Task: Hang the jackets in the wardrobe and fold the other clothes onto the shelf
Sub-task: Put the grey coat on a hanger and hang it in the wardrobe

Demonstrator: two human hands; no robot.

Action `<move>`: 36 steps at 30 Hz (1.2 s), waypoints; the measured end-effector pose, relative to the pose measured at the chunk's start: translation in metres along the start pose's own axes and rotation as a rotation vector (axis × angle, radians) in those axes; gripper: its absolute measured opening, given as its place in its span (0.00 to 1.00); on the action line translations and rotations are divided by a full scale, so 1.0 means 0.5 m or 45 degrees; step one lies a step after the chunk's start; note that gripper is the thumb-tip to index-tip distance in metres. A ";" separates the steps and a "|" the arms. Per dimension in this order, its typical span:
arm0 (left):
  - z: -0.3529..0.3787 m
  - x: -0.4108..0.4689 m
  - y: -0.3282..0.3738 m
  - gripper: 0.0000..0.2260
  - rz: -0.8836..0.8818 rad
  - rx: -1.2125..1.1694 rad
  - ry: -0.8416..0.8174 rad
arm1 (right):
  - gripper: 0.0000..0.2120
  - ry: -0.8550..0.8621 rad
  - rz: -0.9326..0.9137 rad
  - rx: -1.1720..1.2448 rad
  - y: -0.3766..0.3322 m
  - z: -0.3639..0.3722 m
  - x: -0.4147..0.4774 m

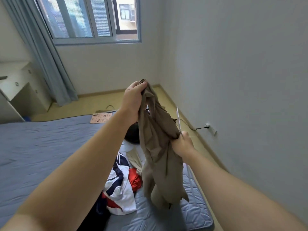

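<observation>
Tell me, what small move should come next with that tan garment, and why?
Probably shake the tan garment open. The left hand grips its bunched top, the right hand holds it lower beside what looks like a thin white hanger, and the cloth hangs twisted above the bed, so no collar or shoulder shows yet.

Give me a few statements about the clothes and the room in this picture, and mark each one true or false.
1. The left hand and the right hand both grip the tan garment. True.
2. The tan garment lies flat on the bed. False: it hangs in the air above the bed.
3. A white, navy and red garment lies crumpled on the bed. True.
4. The curtain covers the whole window. False: it is drawn to the left and the panes are bare.
</observation>
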State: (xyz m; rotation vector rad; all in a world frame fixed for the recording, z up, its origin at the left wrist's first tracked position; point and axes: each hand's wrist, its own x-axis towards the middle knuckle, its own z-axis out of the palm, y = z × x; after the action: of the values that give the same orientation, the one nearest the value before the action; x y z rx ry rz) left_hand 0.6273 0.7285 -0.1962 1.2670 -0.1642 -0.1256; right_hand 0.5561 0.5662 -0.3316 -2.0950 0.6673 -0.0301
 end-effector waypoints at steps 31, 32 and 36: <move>-0.081 -0.008 -0.225 0.14 0.179 1.013 -0.108 | 0.24 0.004 -0.029 0.579 -0.109 -0.102 -0.030; -0.072 -0.004 -0.203 0.17 0.123 0.811 -0.055 | 0.26 0.001 -0.025 0.439 -0.096 -0.104 -0.029; -0.028 0.014 -0.124 0.12 -0.056 0.266 -0.005 | 0.19 -0.204 0.060 0.349 -0.048 -0.091 -0.040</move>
State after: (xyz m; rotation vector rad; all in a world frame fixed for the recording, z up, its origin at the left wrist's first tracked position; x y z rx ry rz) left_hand 0.6365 0.7220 -0.2589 1.4791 -0.1558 -0.1516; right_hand 0.5377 0.5515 -0.2818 -1.7971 0.5803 0.0688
